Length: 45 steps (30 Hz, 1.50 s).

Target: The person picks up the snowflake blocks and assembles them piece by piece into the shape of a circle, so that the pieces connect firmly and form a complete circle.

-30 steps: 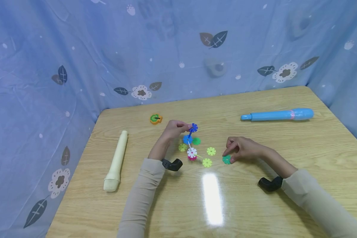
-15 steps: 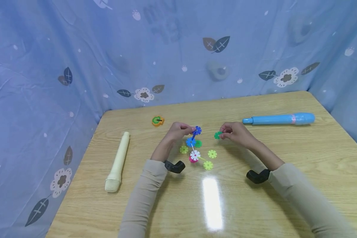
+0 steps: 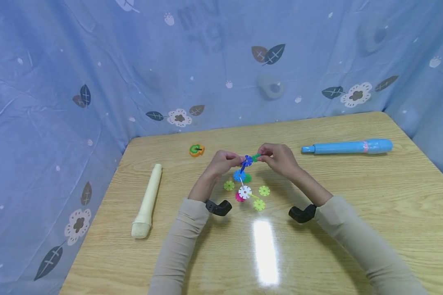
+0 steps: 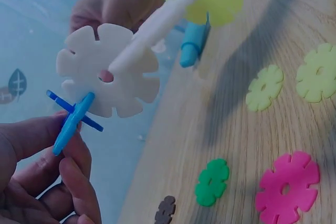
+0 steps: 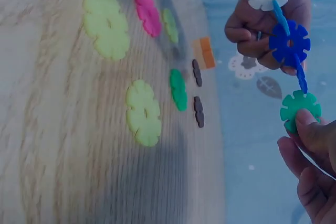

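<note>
Above the bench (image 3: 214,254), the disc chain (image 5: 281,48) is pinched by left fingers (image 4: 77,182), apparently for steadiness; near its end, the green disc (image 5: 292,107) is pinched low by right fingers (image 5: 316,134), presumably to free its slots.

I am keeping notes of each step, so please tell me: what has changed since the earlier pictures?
The right hand has carried a green disc leftward and forward, to the disc chain at its dark blue end. The left hand still grips the chain; the blue microphone and cream microphone stayed put.
</note>
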Each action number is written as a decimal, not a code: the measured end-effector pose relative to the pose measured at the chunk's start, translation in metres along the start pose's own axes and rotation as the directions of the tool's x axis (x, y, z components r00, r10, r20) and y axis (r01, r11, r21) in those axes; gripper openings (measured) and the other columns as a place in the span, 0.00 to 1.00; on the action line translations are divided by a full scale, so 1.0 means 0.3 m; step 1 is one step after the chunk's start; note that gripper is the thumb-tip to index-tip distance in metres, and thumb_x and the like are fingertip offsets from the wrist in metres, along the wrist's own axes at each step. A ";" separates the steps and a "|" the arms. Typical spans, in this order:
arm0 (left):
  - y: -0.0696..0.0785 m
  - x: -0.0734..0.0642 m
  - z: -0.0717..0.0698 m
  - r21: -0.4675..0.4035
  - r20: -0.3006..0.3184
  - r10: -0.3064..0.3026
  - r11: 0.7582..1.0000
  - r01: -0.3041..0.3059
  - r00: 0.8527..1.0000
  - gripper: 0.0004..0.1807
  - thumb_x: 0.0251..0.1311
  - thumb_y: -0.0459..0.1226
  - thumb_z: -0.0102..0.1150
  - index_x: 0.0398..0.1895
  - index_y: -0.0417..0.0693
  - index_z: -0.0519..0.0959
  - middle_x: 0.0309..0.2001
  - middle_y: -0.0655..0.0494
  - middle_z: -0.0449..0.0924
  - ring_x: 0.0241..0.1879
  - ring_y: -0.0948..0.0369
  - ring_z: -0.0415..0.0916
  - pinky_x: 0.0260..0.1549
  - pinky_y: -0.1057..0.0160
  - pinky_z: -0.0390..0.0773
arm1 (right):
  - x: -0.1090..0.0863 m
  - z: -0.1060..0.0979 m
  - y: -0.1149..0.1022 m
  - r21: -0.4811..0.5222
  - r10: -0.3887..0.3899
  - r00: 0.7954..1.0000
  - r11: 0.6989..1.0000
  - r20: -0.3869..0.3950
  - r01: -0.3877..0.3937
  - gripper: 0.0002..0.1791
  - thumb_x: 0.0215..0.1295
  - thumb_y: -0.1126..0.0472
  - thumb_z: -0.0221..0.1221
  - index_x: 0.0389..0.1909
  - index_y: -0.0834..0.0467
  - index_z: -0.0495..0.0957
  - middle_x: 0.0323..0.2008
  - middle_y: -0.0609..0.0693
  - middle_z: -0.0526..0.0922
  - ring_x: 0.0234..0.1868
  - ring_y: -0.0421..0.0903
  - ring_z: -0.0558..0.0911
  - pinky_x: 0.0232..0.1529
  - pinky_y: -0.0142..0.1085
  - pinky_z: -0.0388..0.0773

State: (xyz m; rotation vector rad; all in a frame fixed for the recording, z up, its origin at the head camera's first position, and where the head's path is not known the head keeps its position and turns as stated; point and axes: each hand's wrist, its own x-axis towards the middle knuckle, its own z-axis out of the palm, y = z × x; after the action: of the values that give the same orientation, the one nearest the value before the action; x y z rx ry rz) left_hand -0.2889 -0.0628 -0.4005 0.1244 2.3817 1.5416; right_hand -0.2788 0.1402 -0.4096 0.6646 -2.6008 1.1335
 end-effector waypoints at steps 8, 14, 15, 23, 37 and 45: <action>0.008 -0.005 0.009 -0.022 -0.030 0.006 1.000 -0.006 1.000 0.13 0.59 0.40 0.58 0.38 0.38 0.83 0.41 0.47 0.82 0.47 0.55 0.74 0.55 0.52 0.67 | -0.007 0.007 -0.024 -0.154 -0.149 0.986 0.979 -0.077 0.136 0.03 0.54 0.64 0.64 0.27 0.58 0.79 0.24 0.50 0.84 0.23 0.45 0.80 0.24 0.37 0.71; 0.014 -0.012 0.037 -0.065 -0.052 -0.029 0.998 0.026 0.998 0.12 0.58 0.36 0.58 0.37 0.35 0.82 0.46 0.47 0.82 0.50 0.54 0.74 0.53 0.55 0.69 | -0.010 0.028 -0.031 -0.239 -0.311 0.946 0.929 -0.093 0.282 0.03 0.52 0.72 0.62 0.26 0.62 0.80 0.25 0.53 0.84 0.24 0.46 0.80 0.25 0.38 0.76; 0.012 -0.013 0.039 -0.067 -0.058 -0.031 0.997 0.027 0.998 0.11 0.58 0.36 0.58 0.36 0.35 0.83 0.45 0.46 0.82 0.50 0.54 0.73 0.52 0.55 0.70 | -0.010 0.031 -0.030 -0.238 -0.321 0.943 0.926 -0.088 0.293 0.03 0.52 0.73 0.62 0.26 0.62 0.80 0.25 0.53 0.84 0.25 0.46 0.81 0.26 0.38 0.76; 0.012 -0.024 0.022 0.185 -0.139 0.234 0.961 -0.207 0.962 0.11 0.58 0.40 0.60 0.35 0.41 0.85 0.33 0.44 0.84 0.36 0.49 0.80 0.32 0.65 0.75 | 0.008 0.024 -0.025 -0.198 -0.235 0.972 0.954 -0.020 0.226 0.02 0.54 0.67 0.63 0.28 0.62 0.80 0.26 0.52 0.84 0.24 0.45 0.79 0.26 0.38 0.75; 0.052 -0.037 0.029 0.436 -0.054 0.365 0.846 -0.307 0.929 0.06 0.54 0.38 0.63 0.30 0.45 0.85 0.32 0.53 0.84 0.28 0.63 0.80 0.27 0.69 0.76 | 0.006 0.016 -0.015 0.043 -0.116 0.993 0.993 0.034 0.114 0.09 0.57 0.67 0.61 0.39 0.63 0.81 0.38 0.57 0.84 0.35 0.50 0.84 0.35 0.40 0.80; 0.021 -0.036 -0.025 0.369 -0.115 0.308 0.896 -0.247 0.944 0.07 0.52 0.39 0.65 0.28 0.44 0.85 0.27 0.52 0.84 0.24 0.62 0.78 0.24 0.69 0.74 | -0.077 -0.016 0.113 0.174 0.078 0.903 0.971 0.421 -0.165 0.19 0.53 0.67 0.64 0.48 0.63 0.79 0.34 0.59 0.73 0.30 0.45 0.66 0.30 0.32 0.65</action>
State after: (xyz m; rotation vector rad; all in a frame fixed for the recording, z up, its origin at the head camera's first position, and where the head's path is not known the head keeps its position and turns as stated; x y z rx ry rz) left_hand -0.2814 -0.0693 -0.3898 0.4475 2.8644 1.2593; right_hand -0.2752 0.1714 -0.4367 0.8791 -2.9336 1.4548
